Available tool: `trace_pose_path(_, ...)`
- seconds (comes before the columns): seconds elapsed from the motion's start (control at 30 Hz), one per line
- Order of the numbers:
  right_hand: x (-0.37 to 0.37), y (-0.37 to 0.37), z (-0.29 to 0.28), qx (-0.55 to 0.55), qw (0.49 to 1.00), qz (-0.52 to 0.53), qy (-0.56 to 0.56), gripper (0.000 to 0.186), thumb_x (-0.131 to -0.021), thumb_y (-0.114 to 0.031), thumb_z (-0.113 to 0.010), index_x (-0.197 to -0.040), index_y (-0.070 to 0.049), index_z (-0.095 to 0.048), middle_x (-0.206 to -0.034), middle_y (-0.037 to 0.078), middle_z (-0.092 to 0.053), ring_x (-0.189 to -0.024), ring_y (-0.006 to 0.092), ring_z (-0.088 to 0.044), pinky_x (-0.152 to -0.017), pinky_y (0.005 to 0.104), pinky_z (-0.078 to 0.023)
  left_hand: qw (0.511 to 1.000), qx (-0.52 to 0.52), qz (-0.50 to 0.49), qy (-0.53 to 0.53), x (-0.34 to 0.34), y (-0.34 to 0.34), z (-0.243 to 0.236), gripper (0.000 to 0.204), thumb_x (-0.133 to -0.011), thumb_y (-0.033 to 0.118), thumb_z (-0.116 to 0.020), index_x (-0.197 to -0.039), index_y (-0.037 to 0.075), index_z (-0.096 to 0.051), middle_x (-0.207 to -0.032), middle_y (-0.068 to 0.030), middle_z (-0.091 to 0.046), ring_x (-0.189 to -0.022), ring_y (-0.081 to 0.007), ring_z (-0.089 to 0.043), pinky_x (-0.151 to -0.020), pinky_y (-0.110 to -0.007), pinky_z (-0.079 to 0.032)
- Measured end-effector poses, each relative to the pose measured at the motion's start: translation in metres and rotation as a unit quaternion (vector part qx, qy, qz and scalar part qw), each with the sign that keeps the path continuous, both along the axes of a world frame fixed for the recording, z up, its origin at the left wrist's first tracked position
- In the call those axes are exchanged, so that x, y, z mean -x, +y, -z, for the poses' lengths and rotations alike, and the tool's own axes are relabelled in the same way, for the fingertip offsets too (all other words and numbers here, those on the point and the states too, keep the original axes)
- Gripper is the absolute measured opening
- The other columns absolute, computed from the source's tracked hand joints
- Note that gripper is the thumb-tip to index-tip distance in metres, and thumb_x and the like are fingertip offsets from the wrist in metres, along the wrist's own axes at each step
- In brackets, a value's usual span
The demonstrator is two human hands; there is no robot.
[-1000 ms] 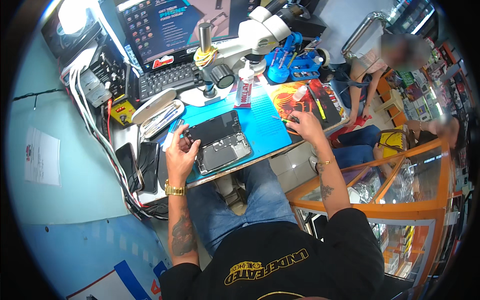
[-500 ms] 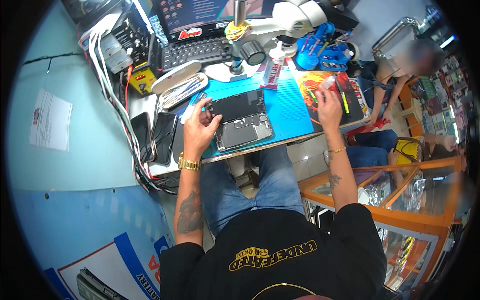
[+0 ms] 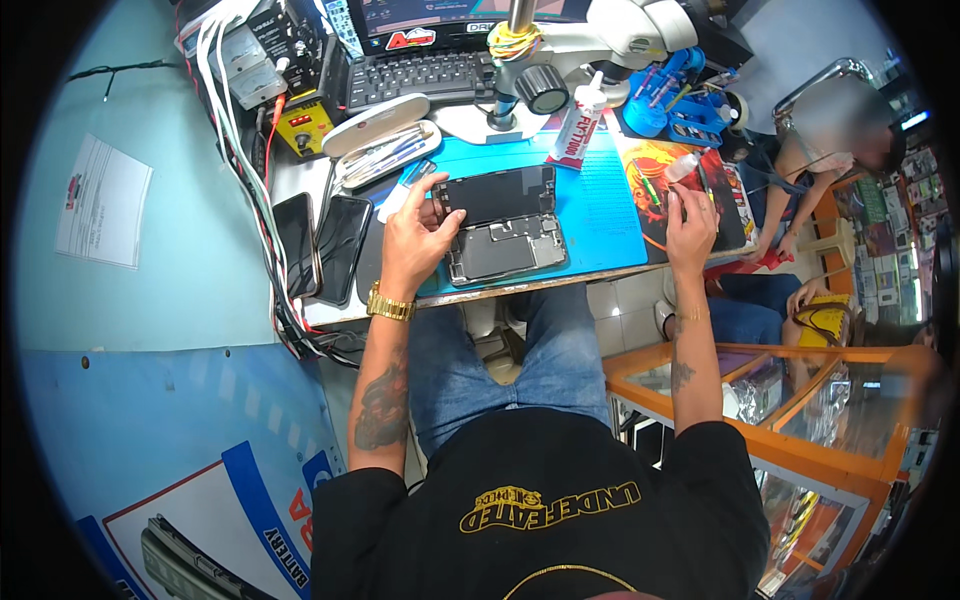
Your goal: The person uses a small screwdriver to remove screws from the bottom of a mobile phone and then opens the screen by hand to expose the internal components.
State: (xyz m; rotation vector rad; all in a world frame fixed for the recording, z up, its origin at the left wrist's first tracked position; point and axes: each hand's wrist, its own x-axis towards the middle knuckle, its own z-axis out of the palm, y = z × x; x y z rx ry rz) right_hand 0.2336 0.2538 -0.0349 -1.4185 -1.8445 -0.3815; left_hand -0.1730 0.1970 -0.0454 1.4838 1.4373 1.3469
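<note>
An opened smartphone [image 3: 508, 250] lies on the blue work mat [image 3: 610, 225], its inner parts bared on the near half. Its dark screen panel [image 3: 510, 196] is at the far half. My left hand [image 3: 418, 235] grips the panel's left edge, thumb on its face and fingers at its outer side. Over a dark mat with a red and orange print [image 3: 640, 160], my right hand [image 3: 692, 228] hovers with loosely bent fingers somewhat apart and nothing visible in them. Just beyond those fingertips is a small clear bottle [image 3: 684, 167]. A green slim tool [image 3: 651, 190] lies to their left.
Two dark phones [image 3: 345, 250] and bundled cables [image 3: 255, 200] are at the left. Beyond the mat are a pen case [image 3: 390, 150], a keyboard [image 3: 420, 82], a microscope stand [image 3: 503, 122], a red-white tube [image 3: 578, 128] and a blue tool holder [image 3: 648, 115]. People sit at the right.
The whole view has shifted, moving the bench rightward in the picture. My right hand has drawn back slightly from the clear bottle, while my left hand keeps its grip on the phone's screen panel.
</note>
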Motion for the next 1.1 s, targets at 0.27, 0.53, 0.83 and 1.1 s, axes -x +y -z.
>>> trace_pose_path(0.27, 0.154, -0.038, -0.037, 0.04, 0.909, -0.387, -0.152, 0.016, -0.081, -0.013, -0.069, -0.095, -0.005, -0.07, -0.089, 0.007, -0.064, -0.085, 0.0239, -0.063, -0.076, 0.0388, -0.049, 1.0, 0.01, 0.004, -0.006, 0.005, -0.001, 0.003, 0.051, -0.088, 0.01, -0.08, -0.135, 0.009, -0.063, -0.088, -0.0084, -0.079, -0.076, -0.0129, -0.075, -0.072, -0.029, -0.059)
trace_pose_path(0.53, 0.157, -0.018, -0.038, 0.055, 0.853, -0.418, -0.309, 0.008, -0.083, -0.015, -0.063, -0.084, -0.007, -0.064, -0.085, 0.006, -0.06, -0.082, 0.0219, -0.06, -0.073, 0.0368, -0.047, 0.999, -0.007, 0.003, 0.033, 0.0, 0.001, 0.001, 0.052, -0.089, 0.008, -0.079, -0.138, 0.009, -0.061, -0.081, -0.0013, -0.073, -0.074, -0.0064, -0.068, -0.069, -0.026, -0.056)
trace_pose_path(0.83, 0.162, -0.011, -0.04, 0.054, 0.831, -0.433, -0.346, 0.011, -0.084, -0.017, -0.061, -0.087, -0.007, -0.064, -0.084, 0.007, -0.061, -0.083, 0.0227, -0.062, -0.075, 0.0372, -0.049, 0.999, -0.008, -0.02, 0.029, 0.002, -0.002, 0.003, 0.054, -0.084, 0.017, -0.084, -0.135, 0.017, -0.065, -0.076, -0.0034, -0.068, -0.067, -0.0145, -0.065, -0.066, -0.034, -0.055)
trace_pose_path(1.1, 0.163, -0.01, -0.03, 0.048, 0.847, -0.431, -0.308, 0.01, -0.085, -0.019, -0.062, -0.086, -0.008, -0.063, -0.08, 0.006, -0.061, -0.08, 0.0233, -0.064, -0.073, 0.0384, -0.05, 0.999, -0.011, -0.003, 0.031, 0.002, 0.001, 0.009, 0.054, -0.09, 0.009, -0.081, -0.14, 0.011, -0.061, -0.076, 0.0035, -0.064, -0.071, -0.0051, -0.06, -0.066, -0.025, -0.052)
